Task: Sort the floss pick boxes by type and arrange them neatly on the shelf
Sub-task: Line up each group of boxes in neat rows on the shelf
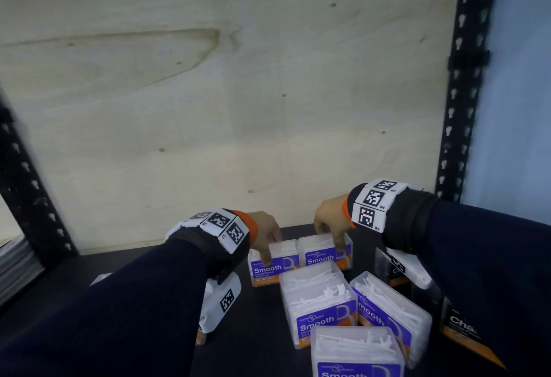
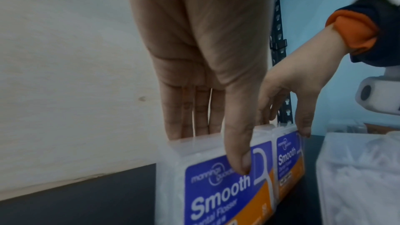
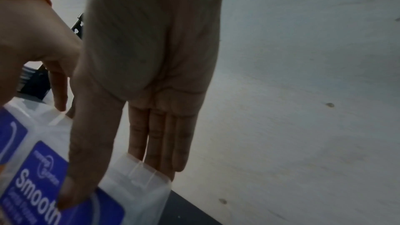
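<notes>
Two clear "Smooth" floss pick boxes with purple and orange labels stand side by side at the back of the dark shelf (image 1: 119,272). My left hand (image 1: 271,250) pinches the left box (image 1: 277,272), thumb on its label and fingers behind it; in the left wrist view the left hand (image 2: 216,151) holds this box (image 2: 216,194). My right hand (image 1: 329,239) pinches the right box (image 1: 322,257) the same way, and the right wrist view shows the right hand (image 3: 116,182) on that box (image 3: 140,199). The two boxes touch.
Three more Smooth boxes lie flat in front: one (image 1: 319,299), one (image 1: 390,317), one nearest me (image 1: 357,352). Black floss boxes (image 1: 465,332) stand at the right. A plywood back panel (image 1: 208,108) closes the shelf, with black slotted posts (image 1: 465,78) at the sides.
</notes>
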